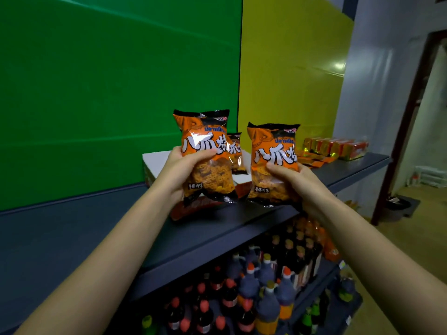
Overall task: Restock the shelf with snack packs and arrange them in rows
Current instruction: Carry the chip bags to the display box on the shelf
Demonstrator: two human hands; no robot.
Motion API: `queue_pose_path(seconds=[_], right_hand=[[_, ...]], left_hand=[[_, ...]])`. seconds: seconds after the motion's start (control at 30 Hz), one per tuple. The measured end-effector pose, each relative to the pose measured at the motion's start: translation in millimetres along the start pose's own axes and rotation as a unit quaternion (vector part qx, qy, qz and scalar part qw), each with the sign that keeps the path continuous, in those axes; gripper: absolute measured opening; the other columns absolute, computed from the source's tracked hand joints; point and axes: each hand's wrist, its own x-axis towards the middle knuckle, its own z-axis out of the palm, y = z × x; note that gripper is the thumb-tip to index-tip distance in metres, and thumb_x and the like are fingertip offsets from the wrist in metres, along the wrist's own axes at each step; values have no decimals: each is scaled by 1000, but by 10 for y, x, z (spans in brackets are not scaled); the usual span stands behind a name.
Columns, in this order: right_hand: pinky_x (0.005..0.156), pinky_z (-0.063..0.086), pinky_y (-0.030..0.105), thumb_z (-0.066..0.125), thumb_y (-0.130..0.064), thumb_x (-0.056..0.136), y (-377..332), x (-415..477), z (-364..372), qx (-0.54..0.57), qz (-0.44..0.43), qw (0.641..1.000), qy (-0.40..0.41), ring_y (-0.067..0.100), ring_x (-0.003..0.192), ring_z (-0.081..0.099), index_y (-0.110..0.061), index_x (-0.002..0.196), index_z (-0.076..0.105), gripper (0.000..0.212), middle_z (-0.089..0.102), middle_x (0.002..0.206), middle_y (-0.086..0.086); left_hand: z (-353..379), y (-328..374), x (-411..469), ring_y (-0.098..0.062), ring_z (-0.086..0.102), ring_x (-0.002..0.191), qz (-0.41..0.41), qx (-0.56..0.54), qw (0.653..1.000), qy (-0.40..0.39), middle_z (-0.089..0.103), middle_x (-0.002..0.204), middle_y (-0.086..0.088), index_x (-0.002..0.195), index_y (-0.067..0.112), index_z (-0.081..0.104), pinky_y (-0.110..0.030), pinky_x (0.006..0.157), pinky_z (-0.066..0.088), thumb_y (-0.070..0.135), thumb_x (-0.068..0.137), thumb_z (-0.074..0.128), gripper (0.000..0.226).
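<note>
Head view: the left hand grips the left snack pack and the right hand grips the right snack pack, both upright over the shelf near its front edge by the open carton, so each is best set down label-forward, side by side, square to that edge.

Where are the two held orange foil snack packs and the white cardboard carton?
Left orange foil snack pack (203,139): head view, front.
Right orange foil snack pack (273,153): head view, front.
White cardboard carton (153,163): head view, top flap.
</note>
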Motion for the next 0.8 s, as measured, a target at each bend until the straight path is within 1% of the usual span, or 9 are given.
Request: queue_pose_path(seconds=[0.07, 0.23, 0.4, 0.47, 0.53, 0.6, 0.67, 0.73, 0.8], right_hand=[[85, 55, 38, 76, -36, 72, 11, 273, -114, -12, -7, 1000, -9, 24, 98, 67, -15, 130, 48, 69, 66, 117, 7], [93, 52, 45, 74, -32, 76, 44, 853, -290, 15, -20, 999, -24, 26, 100, 66, -16, 128, 50, 59, 66, 115, 7], [73, 55, 33, 72, -28, 78, 71, 1435, -377, 54, -29, 997, -54, 21, 89, 69, -16, 125, 52, 52, 69, 107, 4], [75, 55, 34, 72, -28, 78, 94, 1678, -407, 55, -36, 995, -70, 21, 90, 68, -15, 124, 51, 53, 69, 109, 5], [77, 55, 33, 72, -27, 77, 126, 1918, -436, 59, -47, 994, -84, 20, 91, 67, -13, 123, 50, 53, 67, 110, 6], [77, 55, 32, 75, -30, 69, 161, 2148, -448, 69, -43, 991, -108, 21, 92, 67, -9, 132, 43, 74, 67, 113, 8], [76, 55, 31, 75, -30, 69, 182, 2357, -452, 83, -35, 986, -137, 17, 84, 70, -6, 141, 34, 86, 71, 104, 8], [71, 57, 27, 70, -23, 77, 215, 2567, -440, 101, -29, 981, -166, 12, 71, 72, -3, 141, 32, 77, 76, 89, 4], [66, 56, 25, 67, -18, 81, 252, 2730, -403, 114, -28, 975, -191, 13, 74, 71, -6, 135, 42, 61, 74, 100, 6]], left_hand=[[146, -47, 210, -21, 69, 91, 5, 16, 1000, 9, 68, 113, -10, 126, 9, 48, -25, 62, 56, 18, 72, 76, 62], [378, -168, 609, -20, 68, 89, 8, 34, 999, 33, 70, 107, -8, 118, 9, 54, -27, 66, 56, 15, 75, 74, 48], [541, -211, 993, -18, 66, 86, 30, 66, 996, 56, 69, 98, -3, 98, 16, 59, -28, 76, 54, 9, 76, 72, 26], [612, -232, 1166, -19, 66, 89, 38, 76, 994, 62, 69, 99, -4, 97, 16, 61, -29, 81, 53, 9, 76, 72, 24], [693, -281, 1345, -20, 66, 91, 44, 94, 992, 71, 69, 101, -5, 100, 14, 62, -30, 83, 53, 9, 75, 73, 28], [760, -335, 1520, -20, 66, 93, 47, 107, 989, 87, 69, 103, -5, 107, 12, 60, -31, 85, 53, 9, 74, 75, 36], [809, -394, 1690, -20, 65, 93, 48, 110, 987, 109, 68, 102, -4, 107, 13, 58, -31, 85, 53, 9, 74, 75, 37], [831, -464, 1857, -20, 65, 93, 49, 119, 983, 133, 67, 104, -5, 110, 12, 56, -32, 85, 53, 8, 73, 75, 42], [826, -537, 1992, -20, 65, 93, 49, 133, 978, 152, 67, 104, -5, 113, 10, 56, -29, 81, 52, 7, 73, 75, 45]])
